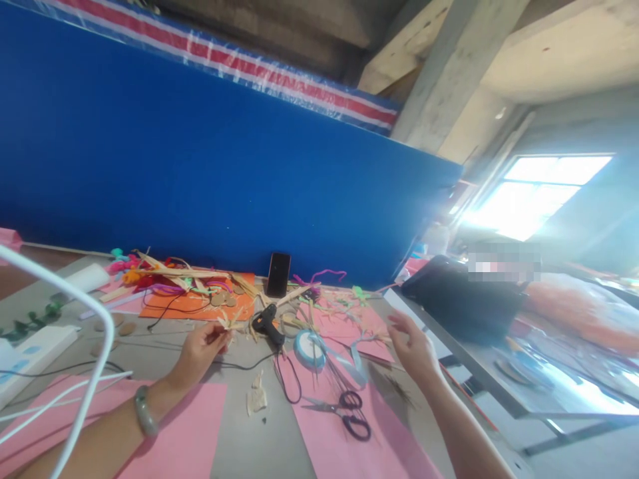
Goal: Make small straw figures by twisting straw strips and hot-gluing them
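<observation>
My left hand, with a bangle on the wrist, pinches a small pale straw-like piece left of the black glue gun. My right hand is at the right side of the table, fingers apart and holding nothing, near the edge of a pink sheet. Between the hands lie a roll of light blue ribbon and open scissors with dark handles. A torn pale scrap rests on the table nearer me.
A phone leans at the blue partition. Colourful strips lie on an orange sheet. A white cable crosses the left foreground by a power strip. Another table stands right, with a person in dark clothing beside it.
</observation>
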### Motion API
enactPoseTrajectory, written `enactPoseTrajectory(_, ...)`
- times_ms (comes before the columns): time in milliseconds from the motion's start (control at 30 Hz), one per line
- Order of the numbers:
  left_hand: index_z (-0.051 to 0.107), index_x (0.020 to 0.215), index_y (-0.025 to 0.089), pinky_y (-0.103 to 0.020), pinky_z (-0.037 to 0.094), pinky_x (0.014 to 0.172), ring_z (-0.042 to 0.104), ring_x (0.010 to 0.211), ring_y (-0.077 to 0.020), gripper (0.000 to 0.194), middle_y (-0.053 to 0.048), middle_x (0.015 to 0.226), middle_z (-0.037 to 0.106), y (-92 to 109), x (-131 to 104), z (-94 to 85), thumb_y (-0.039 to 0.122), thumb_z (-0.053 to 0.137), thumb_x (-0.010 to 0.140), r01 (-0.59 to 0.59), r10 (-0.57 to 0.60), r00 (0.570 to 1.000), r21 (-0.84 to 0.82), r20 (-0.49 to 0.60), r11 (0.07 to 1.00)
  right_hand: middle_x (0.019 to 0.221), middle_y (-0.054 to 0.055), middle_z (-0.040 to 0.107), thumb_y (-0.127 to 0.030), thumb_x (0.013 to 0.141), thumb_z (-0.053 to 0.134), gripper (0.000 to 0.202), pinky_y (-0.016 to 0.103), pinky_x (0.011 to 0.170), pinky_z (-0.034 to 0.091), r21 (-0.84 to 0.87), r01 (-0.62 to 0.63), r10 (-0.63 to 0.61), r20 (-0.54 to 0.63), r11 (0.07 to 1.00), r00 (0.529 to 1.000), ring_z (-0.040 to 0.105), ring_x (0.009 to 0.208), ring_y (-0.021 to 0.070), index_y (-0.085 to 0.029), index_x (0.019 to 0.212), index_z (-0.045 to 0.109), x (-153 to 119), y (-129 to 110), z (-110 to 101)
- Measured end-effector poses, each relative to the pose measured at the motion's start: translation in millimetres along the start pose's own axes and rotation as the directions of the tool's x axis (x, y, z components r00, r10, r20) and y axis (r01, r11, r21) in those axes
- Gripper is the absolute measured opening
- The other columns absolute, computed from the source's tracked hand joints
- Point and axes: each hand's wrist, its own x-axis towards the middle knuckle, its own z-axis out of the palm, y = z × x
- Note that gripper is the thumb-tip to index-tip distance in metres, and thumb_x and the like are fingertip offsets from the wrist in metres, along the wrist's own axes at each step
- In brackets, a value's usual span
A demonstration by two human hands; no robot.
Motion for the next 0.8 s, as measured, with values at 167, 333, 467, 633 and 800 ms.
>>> enactPoseTrajectory(167,0.059,0.068,0.017,-0.02,0.044,0.049,0.053,0.049,-0.0102,0.03,0.004,0.053,0.055,-2.3,-0.5,-0.5,0.044,0.071,0.078,-0.013,0.013,1.0,0.028,0.007,1.0,0.095,0.008,0.077,-0.033,0.086,0.049,0.036,0.031,0.076,0.048,-0.217,-0.077,0.125,0.215,0.973,0.969,0.07,0.091,0.0247,-0.018,0.112,0.069,9.7,24.6,9.6)
enactPoseTrajectory(333,0.06,0.071,0.017,-0.021,0.044,0.05,0.054,0.05,-0.011,0.03,0.003,0.054,0.056,-6.7,0.1,-2.5,0.043,0.07,0.079,-0.031,0.027,0.998,0.075,0.048,0.997,0.074,0.005,0.073,-0.027,0.088,0.058,0.021,0.028,0.068,0.049,-0.302,-0.089,0.218,0.427,0.949,0.878,0.069,0.078,0.0217,-0.016,0.076,0.072,3.6,29.4,46.1)
enactPoseTrajectory(467,0.059,0.07,0.017,-0.021,0.045,0.051,0.055,0.051,-0.0115,0.03,0.003,0.054,0.057,-6.3,1.3,-3.8,0.044,0.068,0.081,-0.053,0.047,0.997,0.088,0.062,0.995,0.109,0.007,0.067,-0.032,0.094,0.059,0.023,0.038,0.081,0.055,-0.391,-0.16,0.353,0.494,0.906,0.795,0.066,0.092,0.0202,-0.015,0.109,0.065,7.3,28.9,76.2)
enactPoseTrajectory(633,0.059,0.07,0.017,-0.021,0.044,0.051,0.054,0.05,-0.0113,0.031,0.004,0.053,0.057,-4.4,2.4,-4.3,0.045,0.067,0.081,-0.07,0.064,0.996,0.087,0.07,0.994,0.123,0.009,0.061,-0.032,0.095,0.059,0.032,0.043,0.086,0.055,-0.438,-0.209,0.427,0.489,0.874,0.76,0.063,0.102,0.0224,-0.017,0.123,0.058,20.0,29.6,96.9)
enactPoseTrajectory(800,0.061,0.072,0.017,-0.021,0.045,0.051,0.057,0.05,-0.0122,0.029,0.003,0.054,0.059,-1.2,1.4,-3.4,0.044,0.069,0.079,-0.063,0.058,0.997,0.084,0.06,0.994,0.123,0.009,0.06,-0.032,0.094,0.06,0.032,0.043,0.086,0.055,-0.298,-0.069,0.2,0.435,0.952,0.878,0.063,0.103,0.0231,-0.017,0.123,0.058,17.7,24.1,102.0)
